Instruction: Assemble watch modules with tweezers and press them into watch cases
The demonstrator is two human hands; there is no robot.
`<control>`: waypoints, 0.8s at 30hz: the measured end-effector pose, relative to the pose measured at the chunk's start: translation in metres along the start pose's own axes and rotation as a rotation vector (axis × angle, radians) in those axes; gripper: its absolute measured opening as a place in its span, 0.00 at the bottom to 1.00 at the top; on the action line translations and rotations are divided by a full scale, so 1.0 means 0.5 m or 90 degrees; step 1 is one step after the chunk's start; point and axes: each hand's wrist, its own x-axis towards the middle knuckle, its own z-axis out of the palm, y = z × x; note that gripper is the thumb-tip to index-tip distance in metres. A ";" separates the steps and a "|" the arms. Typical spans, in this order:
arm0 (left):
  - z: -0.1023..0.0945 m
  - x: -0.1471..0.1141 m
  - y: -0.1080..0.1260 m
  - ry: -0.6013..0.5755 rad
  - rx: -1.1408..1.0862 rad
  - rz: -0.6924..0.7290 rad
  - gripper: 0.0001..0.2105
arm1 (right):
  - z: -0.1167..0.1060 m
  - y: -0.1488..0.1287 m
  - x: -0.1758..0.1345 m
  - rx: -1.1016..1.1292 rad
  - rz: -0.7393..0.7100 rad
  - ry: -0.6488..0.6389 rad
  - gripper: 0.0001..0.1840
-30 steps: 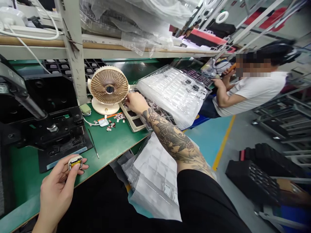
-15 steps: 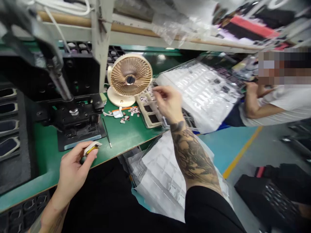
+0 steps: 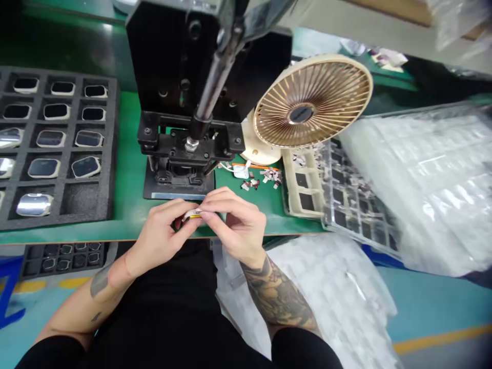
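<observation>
my left hand [image 3: 159, 241] and right hand [image 3: 238, 225] both pinched the small case [image 3: 191, 214] at the green bench [image 3: 130, 169] edge, just before the press [image 3: 184, 154], and i judged a loose fingertip hold could drop it off into my lap.

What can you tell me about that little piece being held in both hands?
The small casing is a pale, rounded shell showing a yellow strip along its edge. It lies roughly flat, pinched between the fingertips of the left hand and right hand, above the near edge of the green bench. Finer detail is too small to tell.
</observation>
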 end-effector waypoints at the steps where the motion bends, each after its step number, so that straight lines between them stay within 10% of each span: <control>1: 0.000 0.000 0.000 -0.002 -0.003 0.003 0.06 | 0.000 0.003 -0.001 -0.002 0.006 -0.004 0.11; 15: 0.001 -0.003 -0.002 -0.025 0.006 0.005 0.05 | -0.046 -0.015 0.011 -0.076 0.045 -0.126 0.08; 24: -0.004 -0.005 0.001 -0.032 -0.027 -0.031 0.09 | -0.055 -0.013 -0.007 -0.301 -0.114 -0.240 0.31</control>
